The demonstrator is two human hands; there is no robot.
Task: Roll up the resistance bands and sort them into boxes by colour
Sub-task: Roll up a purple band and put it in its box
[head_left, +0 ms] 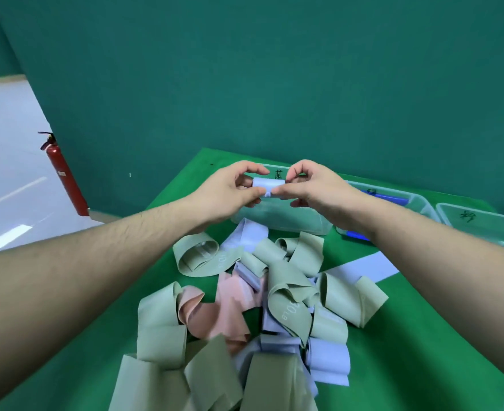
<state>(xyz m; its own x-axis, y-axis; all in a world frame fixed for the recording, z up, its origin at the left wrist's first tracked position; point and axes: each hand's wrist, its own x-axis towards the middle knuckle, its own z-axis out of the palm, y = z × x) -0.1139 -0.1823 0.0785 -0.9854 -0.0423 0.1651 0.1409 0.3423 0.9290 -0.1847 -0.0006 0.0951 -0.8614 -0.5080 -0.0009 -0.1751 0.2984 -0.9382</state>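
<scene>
Hands, left (230,191) and right (313,188), pinching small pale-lilac rolled elastic band (268,185) above clear plastic box (280,221). Risk: springy roll unwinding if pinch slackens before release.

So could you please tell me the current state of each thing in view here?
lilac band: rolled up, held by both hands above the boxes
left hand: pinches the roll
right hand: pinches the roll
band pile: unrolled, tangled on the table
nearest box: open
middle box: open, holds blue things
</scene>
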